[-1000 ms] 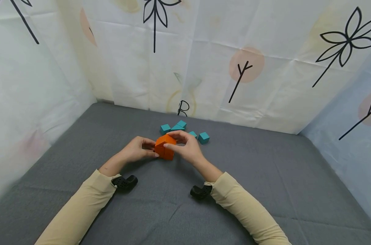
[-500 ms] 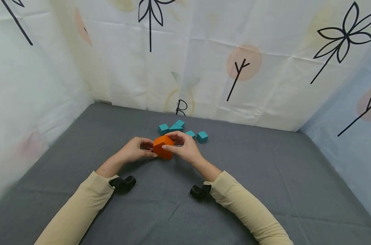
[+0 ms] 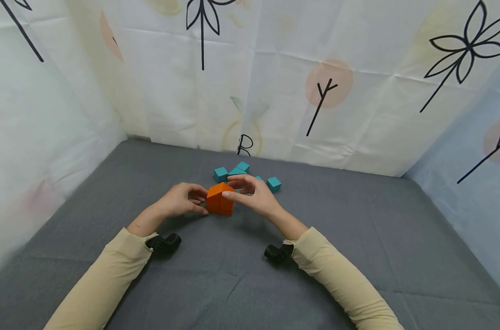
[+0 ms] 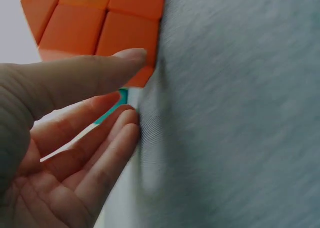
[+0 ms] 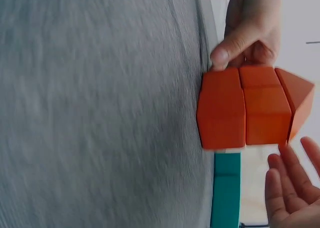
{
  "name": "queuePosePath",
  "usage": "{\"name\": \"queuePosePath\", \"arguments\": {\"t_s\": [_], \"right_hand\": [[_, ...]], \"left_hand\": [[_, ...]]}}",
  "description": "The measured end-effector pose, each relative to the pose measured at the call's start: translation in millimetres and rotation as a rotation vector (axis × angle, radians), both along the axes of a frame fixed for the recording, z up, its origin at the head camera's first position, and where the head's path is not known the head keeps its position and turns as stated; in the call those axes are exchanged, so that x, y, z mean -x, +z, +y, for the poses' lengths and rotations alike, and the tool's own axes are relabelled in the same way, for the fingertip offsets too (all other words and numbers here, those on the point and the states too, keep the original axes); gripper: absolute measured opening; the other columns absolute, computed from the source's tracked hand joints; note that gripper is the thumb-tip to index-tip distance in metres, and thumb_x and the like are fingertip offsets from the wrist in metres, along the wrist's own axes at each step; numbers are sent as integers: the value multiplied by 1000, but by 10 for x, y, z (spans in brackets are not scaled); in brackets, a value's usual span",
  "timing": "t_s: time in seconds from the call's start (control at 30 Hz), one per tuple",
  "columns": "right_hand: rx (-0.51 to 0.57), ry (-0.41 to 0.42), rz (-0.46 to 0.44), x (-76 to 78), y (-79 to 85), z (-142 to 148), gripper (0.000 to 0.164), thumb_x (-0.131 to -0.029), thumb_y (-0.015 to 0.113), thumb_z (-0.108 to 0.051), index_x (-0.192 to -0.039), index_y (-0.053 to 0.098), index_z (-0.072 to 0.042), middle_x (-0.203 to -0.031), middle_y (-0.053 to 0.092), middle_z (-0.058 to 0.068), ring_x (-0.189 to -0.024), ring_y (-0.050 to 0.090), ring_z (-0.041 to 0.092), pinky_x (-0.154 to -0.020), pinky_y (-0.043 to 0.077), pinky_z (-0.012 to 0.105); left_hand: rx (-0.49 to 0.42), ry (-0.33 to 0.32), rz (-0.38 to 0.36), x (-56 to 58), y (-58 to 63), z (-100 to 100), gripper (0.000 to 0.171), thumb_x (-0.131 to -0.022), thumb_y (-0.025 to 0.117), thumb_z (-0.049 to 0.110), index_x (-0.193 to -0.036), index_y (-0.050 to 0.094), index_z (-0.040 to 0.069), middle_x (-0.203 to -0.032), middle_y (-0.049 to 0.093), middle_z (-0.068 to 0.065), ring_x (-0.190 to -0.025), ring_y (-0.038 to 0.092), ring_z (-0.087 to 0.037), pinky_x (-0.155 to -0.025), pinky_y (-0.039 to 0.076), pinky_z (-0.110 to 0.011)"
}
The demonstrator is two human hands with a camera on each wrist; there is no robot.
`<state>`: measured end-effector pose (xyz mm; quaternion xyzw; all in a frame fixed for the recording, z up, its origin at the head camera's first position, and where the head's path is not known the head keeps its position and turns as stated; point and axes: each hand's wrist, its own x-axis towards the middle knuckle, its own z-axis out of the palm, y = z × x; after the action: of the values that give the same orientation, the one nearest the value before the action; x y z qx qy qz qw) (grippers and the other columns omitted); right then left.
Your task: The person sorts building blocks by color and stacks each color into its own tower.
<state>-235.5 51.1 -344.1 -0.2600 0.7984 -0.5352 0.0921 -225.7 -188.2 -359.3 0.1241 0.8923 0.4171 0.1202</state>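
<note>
A small stack of orange blocks (image 3: 219,204) stands on the grey cloth, its cube-like pieces two high in the right wrist view, with a wedge-shaped orange block (image 5: 298,100) on top. At its left side is my left hand (image 3: 180,200), fingers loosely bent and thumb apart from them; in the left wrist view the thumb (image 4: 95,77) overlaps a lower orange block (image 4: 127,37). My right hand (image 3: 256,197) is at the stack's right side, and in the right wrist view its spread fingers (image 5: 292,180) hold nothing, just off the wedge.
Several teal blocks lie behind the stack: a cube (image 3: 220,174) at left, a triangular block (image 3: 236,172) beside another cube (image 3: 243,166), and a cube (image 3: 274,184) at right. One more is mostly hidden by the right hand. A patterned cloth wall (image 3: 275,119) closes the back.
My right hand has loosened from the top of the orange stack and moved slightly right. The left hand has drawn back a little to the left. The stack stays standing.
</note>
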Motion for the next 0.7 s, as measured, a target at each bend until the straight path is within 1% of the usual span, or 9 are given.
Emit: {"name": "queuePosePath", "arguments": {"t_s": [0.13, 0.27, 0.4, 0.5, 0.6, 0.7], "right_hand": [[27, -25, 6, 39, 28, 29, 43, -93, 62, -27, -131, 56, -9, -127, 60, 10, -114, 58, 26, -97, 49, 39], [40, -88, 18, 109, 20, 18, 40, -96, 58, -28, -130, 57, -8, -126, 60, 8, -114, 57, 24, -97, 48, 40], [30, -154, 34, 189, -5, -3, 40, -97, 56, -30, -129, 58, -7, -127, 61, 7, -116, 55, 23, -97, 47, 41], [12, -190, 56, 255, -26, -25, 38, -96, 58, -27, -128, 59, -5, -126, 61, 10, -116, 55, 25, -97, 47, 40], [-12, -211, 99, 337, -39, -60, 38, -95, 60, -23, -128, 59, -4, -127, 61, 12, -117, 55, 27, -97, 48, 39], [-48, -221, 129, 424, -37, -95, 39, -94, 61, -22, -129, 58, -4, -128, 60, 12, -119, 54, 28, -97, 48, 37]], "left_hand": [[22, -16, 4, 18, 52, -26, 44, -82, 75, 5, -122, 61, -3, -119, 63, -19, -108, 61, -31, -91, 53, -39], [67, 6, 41, 53, 100, -21, 35, -84, 71, 2, -118, 64, -2, -116, 64, -19, -105, 61, -31, -85, 55, -38], [96, 56, 71, 108, 119, -7, 29, -88, 67, 5, -116, 65, 0, -114, 65, -18, -100, 62, -30, -77, 55, -36], [101, 90, 105, 150, 104, 8, 29, -91, 64, 10, -118, 64, -1, -113, 65, -19, -100, 62, -32, -76, 55, -37], [83, 152, 172, 199, 67, 25, 31, -93, 62, 15, -121, 63, 0, -112, 65, -19, -100, 62, -32, -79, 55, -40], [41, 218, 252, 252, 31, 52, 34, -95, 61, 19, -123, 61, 0, -111, 65, -19, -100, 62, -32, -84, 54, -44]]}}
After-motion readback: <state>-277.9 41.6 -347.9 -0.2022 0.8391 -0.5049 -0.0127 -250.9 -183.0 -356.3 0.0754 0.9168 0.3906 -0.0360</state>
